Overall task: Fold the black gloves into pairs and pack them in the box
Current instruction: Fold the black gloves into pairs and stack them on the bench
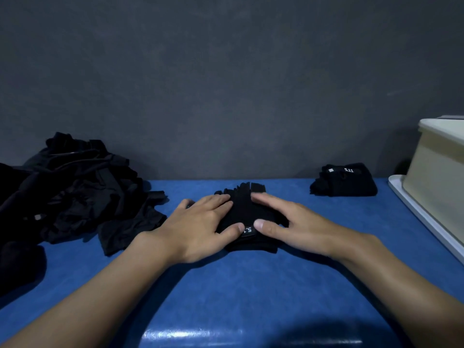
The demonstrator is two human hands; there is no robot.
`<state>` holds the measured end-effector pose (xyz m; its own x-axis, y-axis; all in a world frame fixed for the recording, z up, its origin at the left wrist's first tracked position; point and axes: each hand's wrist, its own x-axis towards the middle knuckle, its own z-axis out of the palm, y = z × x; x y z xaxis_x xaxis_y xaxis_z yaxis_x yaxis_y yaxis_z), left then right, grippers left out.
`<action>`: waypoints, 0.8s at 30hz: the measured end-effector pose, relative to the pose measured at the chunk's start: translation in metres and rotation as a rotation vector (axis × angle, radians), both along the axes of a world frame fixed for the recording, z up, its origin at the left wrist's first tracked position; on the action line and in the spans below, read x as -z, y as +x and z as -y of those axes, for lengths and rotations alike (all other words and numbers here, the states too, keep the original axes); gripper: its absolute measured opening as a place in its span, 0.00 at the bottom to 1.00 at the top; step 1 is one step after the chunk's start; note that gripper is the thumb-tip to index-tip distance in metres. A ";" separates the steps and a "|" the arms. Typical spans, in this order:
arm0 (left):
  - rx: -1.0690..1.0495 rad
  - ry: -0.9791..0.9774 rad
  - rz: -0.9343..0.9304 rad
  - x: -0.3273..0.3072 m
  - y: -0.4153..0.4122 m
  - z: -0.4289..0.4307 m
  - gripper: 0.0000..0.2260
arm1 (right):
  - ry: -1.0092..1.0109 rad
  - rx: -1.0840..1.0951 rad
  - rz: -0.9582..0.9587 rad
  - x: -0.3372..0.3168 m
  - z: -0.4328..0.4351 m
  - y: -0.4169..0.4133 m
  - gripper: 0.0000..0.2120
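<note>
We record the blue table carrying a loose pile of black gloves at its left and the cream box at its right edge. Mid-table, the left hand and right hand lie flat, fingers straight, pressing down on the flattened gloves. These lie with finger ends toward the wall and cuff toward the person, so the long axis runs near to far. We judge them light, soft and limp, best pinched through all layers at the cuff and the finger ends. A folded pair sits near the box. A white-lettered label shows at the cuff.
</note>
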<state>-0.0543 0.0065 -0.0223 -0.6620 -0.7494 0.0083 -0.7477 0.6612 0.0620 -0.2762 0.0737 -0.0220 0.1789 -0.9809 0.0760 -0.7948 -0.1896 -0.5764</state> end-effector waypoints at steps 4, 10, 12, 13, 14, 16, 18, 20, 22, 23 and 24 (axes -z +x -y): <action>-0.003 0.010 0.017 -0.002 0.000 -0.001 0.46 | 0.065 -0.034 -0.187 0.003 0.002 -0.003 0.40; 0.002 0.024 0.012 -0.001 0.004 -0.001 0.46 | 0.095 -0.048 -0.161 0.001 0.001 -0.005 0.43; 0.003 0.033 0.006 0.000 0.005 0.000 0.45 | 0.071 -0.042 -0.124 0.000 0.000 -0.004 0.41; 0.002 0.038 0.003 0.000 0.005 0.000 0.45 | 0.050 -0.034 -0.089 0.000 -0.001 -0.003 0.39; 0.002 0.043 0.000 0.001 0.006 0.000 0.45 | 0.023 -0.028 -0.048 0.000 -0.001 -0.003 0.36; 0.005 0.048 0.000 0.001 0.007 0.000 0.41 | -0.035 -0.031 0.027 -0.001 -0.003 -0.004 0.29; 0.006 0.044 0.002 0.002 0.007 0.001 0.37 | -0.069 -0.045 0.064 -0.003 -0.006 -0.005 0.25; 0.003 0.041 -0.002 0.003 0.007 0.002 0.34 | -0.053 -0.061 0.066 -0.004 -0.009 -0.006 0.23; -0.001 0.048 -0.018 0.004 0.006 0.002 0.33 | -0.015 -0.073 0.027 -0.003 -0.010 -0.007 0.23; -0.001 0.051 -0.031 0.004 0.006 0.002 0.32 | 0.000 -0.074 0.004 -0.002 -0.011 -0.007 0.23; 0.003 0.048 -0.047 0.004 0.006 0.001 0.32 | 0.009 -0.072 -0.011 0.000 -0.010 -0.008 0.23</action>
